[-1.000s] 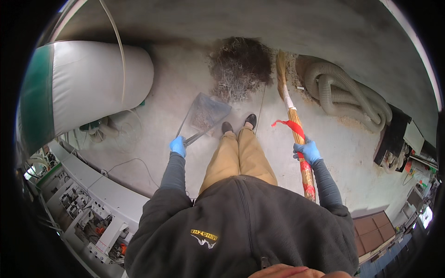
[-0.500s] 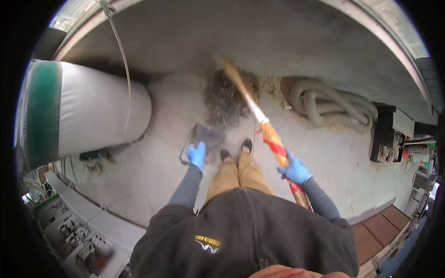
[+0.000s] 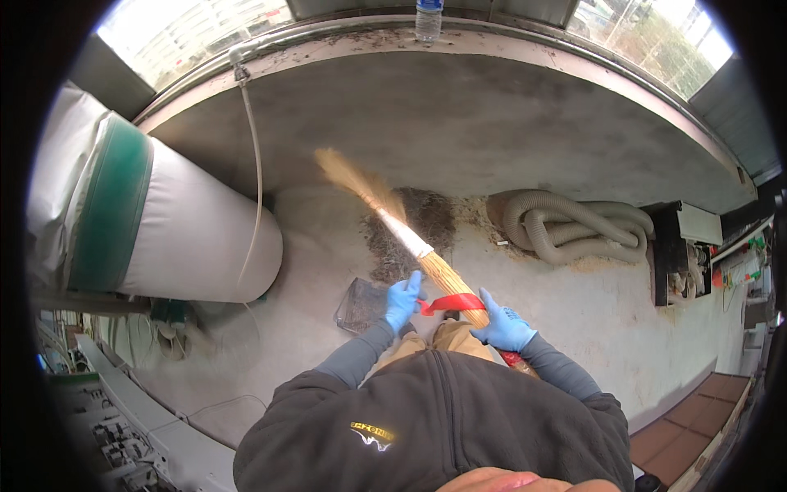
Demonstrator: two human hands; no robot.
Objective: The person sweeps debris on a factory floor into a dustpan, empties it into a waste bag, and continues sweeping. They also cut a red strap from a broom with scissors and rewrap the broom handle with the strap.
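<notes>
A long straw broom (image 3: 443,277) slants across my front, its bristle end (image 3: 352,179) up and to the left. White wrapping (image 3: 407,236) binds it below the bristles. My right hand (image 3: 502,325), in a blue glove, is closed round the lower handle. A red ribbon (image 3: 456,303) wraps the handle just above that hand, and its loose end runs left. My left hand (image 3: 402,301), also gloved in blue, has its fingers closed at this end. Below and left of it, a dark grey sheet-like thing (image 3: 359,306) lies on the floor; its kind is unclear.
Dark debris (image 3: 410,234) is heaped ahead of my feet. A coiled ribbed hose (image 3: 566,225) and a black box (image 3: 676,254) lie to the right. A large white and green cylinder (image 3: 197,221) fills the left. One plastic bottle (image 3: 428,23) stands on the far ledge.
My left hand has left the dark grey thing and moved right to the ribbon. The broom has swung left and tilted more, with my right hand still on it. The view has tipped up.
</notes>
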